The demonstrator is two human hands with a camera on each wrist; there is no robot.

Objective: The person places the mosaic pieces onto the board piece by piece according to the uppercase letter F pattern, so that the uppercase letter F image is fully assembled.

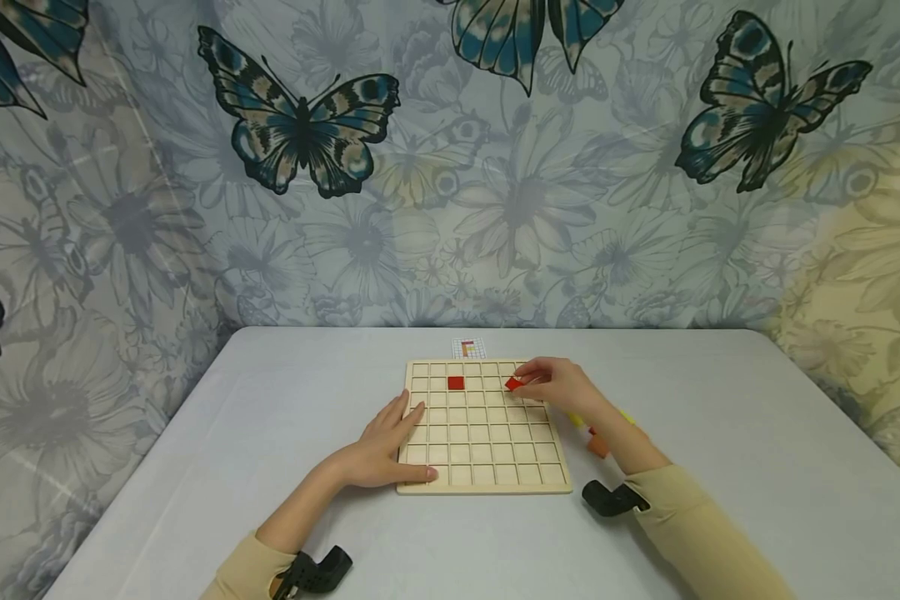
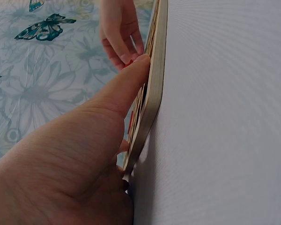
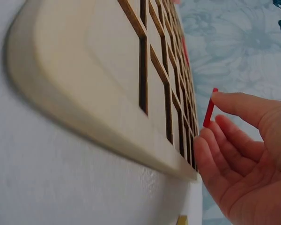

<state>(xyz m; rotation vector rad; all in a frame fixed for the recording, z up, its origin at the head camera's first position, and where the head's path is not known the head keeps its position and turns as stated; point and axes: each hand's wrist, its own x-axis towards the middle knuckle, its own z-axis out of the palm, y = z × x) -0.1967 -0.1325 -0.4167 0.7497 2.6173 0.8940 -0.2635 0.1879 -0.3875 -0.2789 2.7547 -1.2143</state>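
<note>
A pale wooden grid board (image 1: 482,488) lies on the white table, with one red square tile (image 1: 456,383) set in a cell near its far edge. My left hand (image 1: 378,446) rests on the board's left side, thumb and fingers spread over the rim. Above the far right cells, my right hand (image 1: 562,387) pinches a second red square tile (image 1: 513,383) between thumb and fingers. Seen edge-on in the right wrist view, that red tile (image 3: 210,108) is held tilted and apart from the board (image 3: 61,70).
Several orange, red and yellow pieces (image 1: 598,446) lie right of the board, partly hidden under the right forearm. A small printed grid card (image 1: 468,348) with a coloured pattern sits behind the board's far edge. Butterfly-patterned fabric (image 1: 510,208) hangs behind the white table (image 1: 307,367).
</note>
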